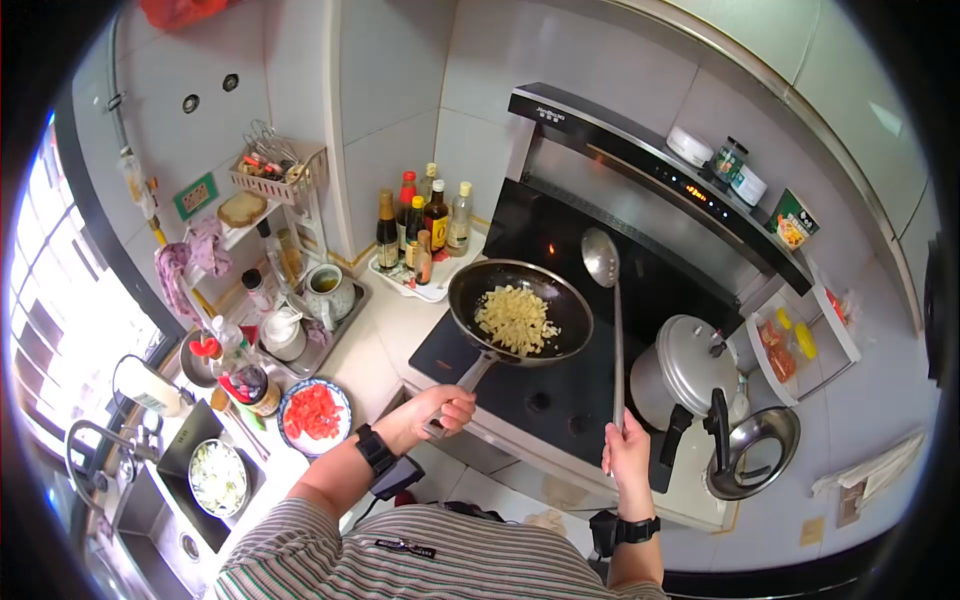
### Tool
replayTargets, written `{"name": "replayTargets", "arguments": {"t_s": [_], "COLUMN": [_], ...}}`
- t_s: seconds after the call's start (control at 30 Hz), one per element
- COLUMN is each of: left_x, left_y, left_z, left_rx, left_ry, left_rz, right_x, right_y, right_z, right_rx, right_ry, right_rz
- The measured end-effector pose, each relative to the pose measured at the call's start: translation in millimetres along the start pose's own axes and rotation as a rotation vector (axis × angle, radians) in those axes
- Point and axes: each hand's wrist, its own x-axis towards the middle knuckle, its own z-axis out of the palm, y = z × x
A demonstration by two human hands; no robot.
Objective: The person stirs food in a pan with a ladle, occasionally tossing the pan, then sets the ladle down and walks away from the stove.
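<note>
My left hand point(445, 410) is closed around the handle of a dark frying pan point(464, 302), which sits over the left part of the black stove point(560, 400). Pale yellow chopped pieces point(515, 320) lie in the middle of the pan. In my right hand point(627, 452) is the long handle of a metal ladle point(600, 258). Its perforated-looking bowl hangs above the back of the stove, to the right of the pan and apart from it.
Left of the stove, a patterned plate point(345, 425) holds chopped red pieces. Bottles point(437, 218) stand on a white tray in the corner. A pressure cooker point(670, 370) and a metal bowl point(785, 430) are at the right. A bowl of pale shreds point(219, 478) rests at the sink.
</note>
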Motion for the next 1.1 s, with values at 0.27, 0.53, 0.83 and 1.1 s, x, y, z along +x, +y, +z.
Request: {"name": "replayTargets", "arguments": {"t_s": [0.27,0.53,0.83,1.1], "left_x": [28,38,-76,-162], "left_y": [-1,17,49,8], "left_z": [-31,-59,53,228], "left_rx": [0.221,0.468,1.358,1.464], "left_ry": [0.053,0.102,0.376,-0.176], "left_rz": [0.124,0.14,0.801,1.402], "right_x": [37,71,35,-46], "right_y": [41,49,-104,-258], "right_z": [17,52,19,-15], "right_rx": [-0.473,-1.243,-0.897,-0.072], "right_ry": [-0.027,-0.164,-0.119,0.114], "right_rz": [0.124,-0.177,-0.23,-1.291]}}
